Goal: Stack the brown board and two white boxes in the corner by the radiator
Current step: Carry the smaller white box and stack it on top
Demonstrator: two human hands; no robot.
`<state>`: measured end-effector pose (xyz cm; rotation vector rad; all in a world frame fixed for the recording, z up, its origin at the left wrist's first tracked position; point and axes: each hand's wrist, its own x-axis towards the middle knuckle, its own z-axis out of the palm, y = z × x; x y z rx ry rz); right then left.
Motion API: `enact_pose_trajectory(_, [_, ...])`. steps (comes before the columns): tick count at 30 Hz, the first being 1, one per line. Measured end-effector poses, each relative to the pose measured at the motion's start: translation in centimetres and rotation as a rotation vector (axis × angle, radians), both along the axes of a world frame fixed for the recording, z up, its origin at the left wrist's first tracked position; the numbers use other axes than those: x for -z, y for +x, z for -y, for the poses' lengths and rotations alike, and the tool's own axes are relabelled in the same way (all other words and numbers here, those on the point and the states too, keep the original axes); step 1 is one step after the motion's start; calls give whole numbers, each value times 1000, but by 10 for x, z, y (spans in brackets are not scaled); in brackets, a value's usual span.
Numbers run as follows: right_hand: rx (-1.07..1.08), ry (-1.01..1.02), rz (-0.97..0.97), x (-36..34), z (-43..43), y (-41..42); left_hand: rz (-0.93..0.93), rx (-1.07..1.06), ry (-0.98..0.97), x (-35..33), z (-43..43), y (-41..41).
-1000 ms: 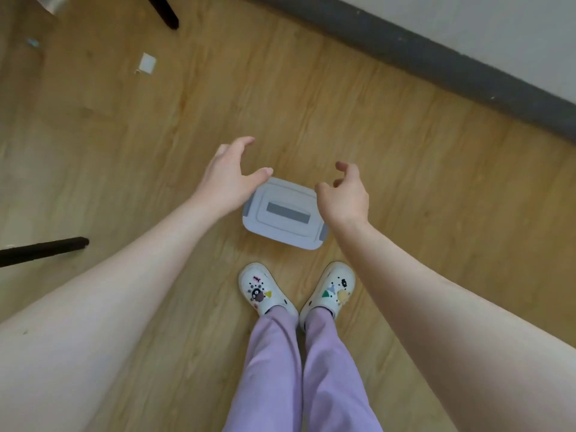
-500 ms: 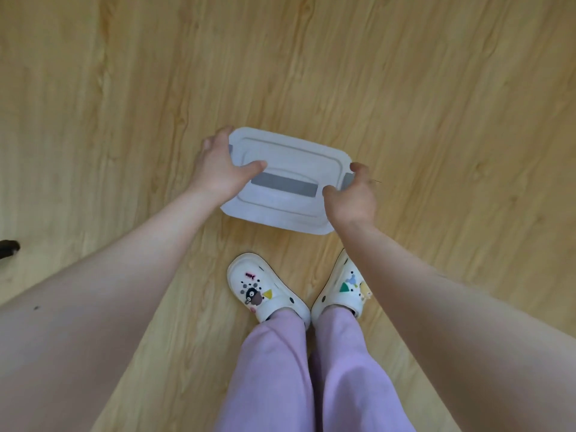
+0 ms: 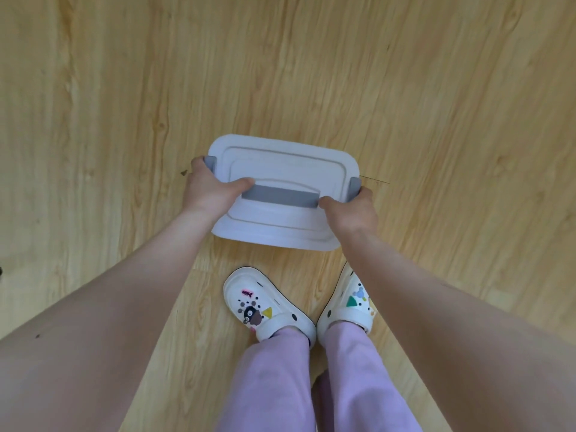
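A white box (image 3: 280,169) with a grey handle strip on its lid and grey side clips is held above the wooden floor, just ahead of my feet. My left hand (image 3: 212,187) grips its left end, thumb on the lid near the handle. My right hand (image 3: 353,210) grips its right end, thumb on the lid. The brown board, the other white box and the radiator are out of view.
Light wooden floor (image 3: 311,73) fills the view all around. My two white clogs (image 3: 265,307) and purple trouser legs (image 3: 274,381) stand directly under the box. A small dark speck (image 3: 184,173) lies on the floor left of my left hand.
My hands closed on the ends of the box and lifted it off the floor toward me. The wall, baseboard and black objects have left the view.
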<state>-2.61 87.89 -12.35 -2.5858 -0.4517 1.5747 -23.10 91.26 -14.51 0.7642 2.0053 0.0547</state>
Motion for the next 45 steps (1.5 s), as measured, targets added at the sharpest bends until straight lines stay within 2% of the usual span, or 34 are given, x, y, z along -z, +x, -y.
enact_pose_trajectory(6, [-42,55,81,-22,-13,5,4,-5,26,-26,-10,7])
enact_pose_trajectory(14, [12,219,102,-106,-53,19,18,31,136,-114,-62,22])
enact_pose_trajectory(27, [-39,519,205,-356,-110,36,9,108,394,-364,-119,31])
enact_pose_trajectory(32, [-33,616,249,-451,-90,44,0,188,460,-459,-105,34])
enact_pose_trajectory(38, [92,726,290,-567,-75,45,19,307,566,-584,-100,38])
enact_pose_trajectory(45, [158,830,345,-653,-48,44,57,362,670,-671,-84,36])
